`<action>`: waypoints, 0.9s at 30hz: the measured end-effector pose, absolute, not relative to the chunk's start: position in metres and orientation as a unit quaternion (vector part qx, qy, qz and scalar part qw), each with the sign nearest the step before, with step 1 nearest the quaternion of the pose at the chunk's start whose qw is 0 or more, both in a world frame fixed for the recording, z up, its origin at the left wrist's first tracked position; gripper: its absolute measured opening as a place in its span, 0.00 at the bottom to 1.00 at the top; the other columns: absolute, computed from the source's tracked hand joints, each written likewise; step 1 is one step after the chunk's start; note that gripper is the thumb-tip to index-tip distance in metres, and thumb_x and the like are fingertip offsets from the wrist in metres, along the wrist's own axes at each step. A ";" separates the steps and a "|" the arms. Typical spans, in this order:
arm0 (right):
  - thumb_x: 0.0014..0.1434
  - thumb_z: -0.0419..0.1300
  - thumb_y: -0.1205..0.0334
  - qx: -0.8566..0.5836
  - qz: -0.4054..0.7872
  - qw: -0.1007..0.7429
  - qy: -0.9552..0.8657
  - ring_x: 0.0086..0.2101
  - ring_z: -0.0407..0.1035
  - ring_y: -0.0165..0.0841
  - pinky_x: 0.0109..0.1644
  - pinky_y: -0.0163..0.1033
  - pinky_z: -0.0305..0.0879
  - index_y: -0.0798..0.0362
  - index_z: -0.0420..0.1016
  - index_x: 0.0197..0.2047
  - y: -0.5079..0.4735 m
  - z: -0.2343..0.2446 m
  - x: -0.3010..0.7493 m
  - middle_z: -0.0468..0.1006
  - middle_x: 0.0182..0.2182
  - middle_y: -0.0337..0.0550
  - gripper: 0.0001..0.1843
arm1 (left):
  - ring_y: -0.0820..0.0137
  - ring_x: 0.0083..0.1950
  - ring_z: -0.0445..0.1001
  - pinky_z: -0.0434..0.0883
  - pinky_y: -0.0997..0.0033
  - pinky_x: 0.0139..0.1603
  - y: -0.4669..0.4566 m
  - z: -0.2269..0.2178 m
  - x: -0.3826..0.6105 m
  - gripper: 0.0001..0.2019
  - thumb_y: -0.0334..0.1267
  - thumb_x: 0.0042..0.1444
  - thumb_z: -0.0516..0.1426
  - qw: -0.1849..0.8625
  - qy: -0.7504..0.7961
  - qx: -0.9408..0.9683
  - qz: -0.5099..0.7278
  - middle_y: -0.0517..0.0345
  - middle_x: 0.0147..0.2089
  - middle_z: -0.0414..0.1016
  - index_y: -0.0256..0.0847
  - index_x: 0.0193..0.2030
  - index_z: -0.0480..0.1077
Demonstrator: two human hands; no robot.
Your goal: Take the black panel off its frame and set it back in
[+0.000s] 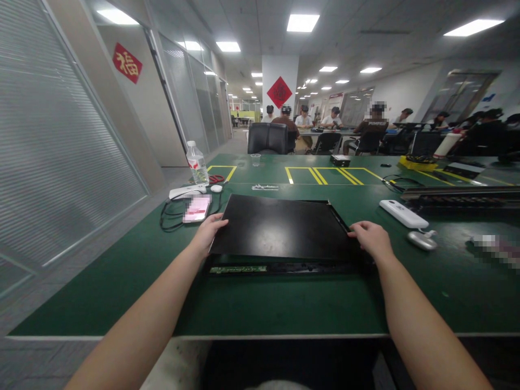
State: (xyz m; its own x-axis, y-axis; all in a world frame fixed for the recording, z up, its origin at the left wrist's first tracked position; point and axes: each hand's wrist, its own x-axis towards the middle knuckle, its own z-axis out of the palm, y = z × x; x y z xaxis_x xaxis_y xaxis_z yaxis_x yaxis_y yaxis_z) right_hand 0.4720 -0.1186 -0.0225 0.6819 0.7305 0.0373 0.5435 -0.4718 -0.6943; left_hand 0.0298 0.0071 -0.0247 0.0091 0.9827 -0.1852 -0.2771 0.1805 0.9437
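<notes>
A flat black panel (280, 225) lies on a black chassis whose front edge (280, 267) shows a green strip, in the middle of the green table (284, 303). My left hand (209, 232) grips the panel's left edge, fingers curled over it. Over on the other side, my right hand (371, 238) holds the panel's right edge, fingers closed round it. Both forearms reach in from the bottom of the view.
A phone (196, 208), a white handset (187, 191), a water bottle (197, 162), red scissors (216, 178) and a cable sit at the left. A white device (403, 213) and a silver mouse (422, 240) lie at the right. Several people sit at far tables.
</notes>
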 end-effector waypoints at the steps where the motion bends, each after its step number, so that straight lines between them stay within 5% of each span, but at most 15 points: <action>1: 0.55 0.57 0.55 -0.846 0.133 0.352 -0.377 0.22 0.70 0.34 0.29 0.40 0.65 0.50 0.82 0.38 -0.119 -0.022 0.472 0.87 0.35 0.44 0.14 | 0.63 0.30 0.82 0.79 0.66 0.32 0.007 -0.024 0.031 0.18 0.27 0.47 0.64 0.607 0.471 0.368 0.524 0.55 0.31 0.82 0.37 0.47 0.75; 11: 0.56 0.57 0.55 -0.851 0.135 0.340 -0.376 0.19 0.68 0.33 0.30 0.41 0.66 0.50 0.81 0.36 -0.120 -0.019 0.470 0.87 0.35 0.44 0.13 | 0.64 0.36 0.82 0.77 0.66 0.42 0.002 -0.010 0.025 0.16 0.28 0.41 0.68 0.572 0.472 0.418 0.524 0.54 0.36 0.84 0.37 0.41 0.78; 18: 0.54 0.58 0.55 -0.854 0.134 0.343 -0.368 0.19 0.68 0.33 0.31 0.42 0.64 0.50 0.81 0.34 -0.119 -0.017 0.470 0.87 0.33 0.44 0.12 | 0.55 0.44 0.81 0.76 0.59 0.48 0.003 -0.013 0.015 0.21 0.38 0.33 0.74 0.468 0.537 0.527 0.464 0.52 0.36 0.84 0.39 0.38 0.81; 27: 0.50 0.59 0.54 -0.832 0.153 0.396 -0.358 0.22 0.69 0.35 0.25 0.39 0.61 0.52 0.82 0.36 -0.120 -0.025 0.476 0.87 0.34 0.48 0.15 | 0.56 0.43 0.79 0.74 0.58 0.52 0.006 -0.025 0.014 0.08 0.36 0.41 0.68 0.384 0.544 0.633 0.395 0.54 0.34 0.82 0.41 0.31 0.81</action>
